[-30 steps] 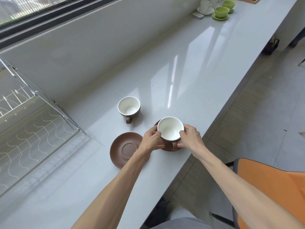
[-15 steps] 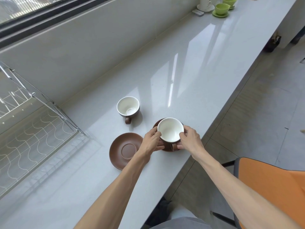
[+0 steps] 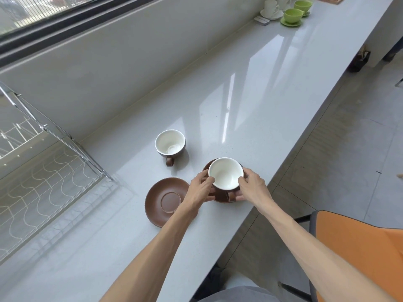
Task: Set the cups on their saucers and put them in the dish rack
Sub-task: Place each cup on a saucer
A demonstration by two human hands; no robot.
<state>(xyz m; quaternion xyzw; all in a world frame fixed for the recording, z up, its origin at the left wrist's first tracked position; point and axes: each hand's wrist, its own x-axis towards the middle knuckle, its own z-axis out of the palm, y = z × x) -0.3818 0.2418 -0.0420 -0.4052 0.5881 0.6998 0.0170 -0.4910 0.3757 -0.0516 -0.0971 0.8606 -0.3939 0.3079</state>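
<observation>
A brown cup with a white inside (image 3: 225, 173) sits on a brown saucer (image 3: 221, 198) near the counter's front edge. My left hand (image 3: 200, 188) grips the saucer's left rim and touches the cup's side. My right hand (image 3: 250, 185) holds the right rim beside the cup's handle. A second brown cup (image 3: 170, 144) stands alone further back. An empty brown saucer (image 3: 166, 201) lies just left of my left hand. The wire dish rack (image 3: 43, 171) stands at the left.
At the far end of the grey counter (image 3: 250, 94) stand a white cup on a saucer (image 3: 271, 8) and two green cups on saucers (image 3: 293, 16). An orange chair (image 3: 359, 253) is at the lower right. A wall and window run behind the counter.
Both hands stay on the cup and saucer; the set has barely shifted. The camera view has moved slightly.
</observation>
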